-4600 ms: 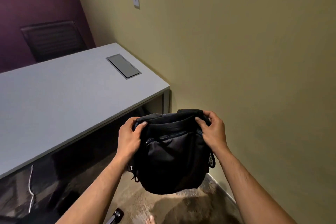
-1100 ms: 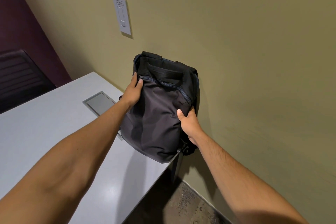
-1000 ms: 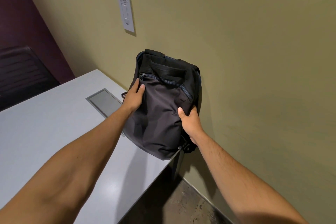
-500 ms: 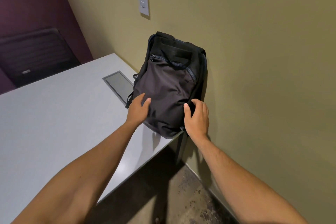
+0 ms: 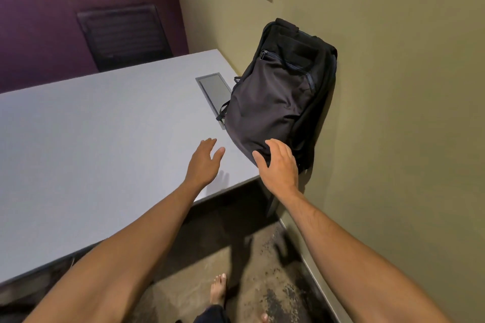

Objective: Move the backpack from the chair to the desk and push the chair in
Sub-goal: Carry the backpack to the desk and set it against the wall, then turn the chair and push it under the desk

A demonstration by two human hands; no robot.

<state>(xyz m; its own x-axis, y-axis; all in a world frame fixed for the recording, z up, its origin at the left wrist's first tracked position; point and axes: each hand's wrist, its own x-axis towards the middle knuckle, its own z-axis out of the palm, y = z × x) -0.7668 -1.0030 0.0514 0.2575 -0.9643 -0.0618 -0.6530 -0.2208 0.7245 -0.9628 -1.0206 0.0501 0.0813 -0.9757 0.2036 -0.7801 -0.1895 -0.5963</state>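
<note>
Fingers (image 5: 275,148) of the right hand (image 5: 279,165) are spread wide and empty just before the lower edge of the black fabric backpack (image 5: 278,94); whether they touch it I cannot tell. The left hand (image 5: 203,162) hovers open, holding nothing, above the pale grey surface (image 5: 91,139). The backpack stands tilted against the olive wall (image 5: 393,86) at the surface's corner, its base near the edge. Its soft body could slump or slide off once unsupported.
</note>
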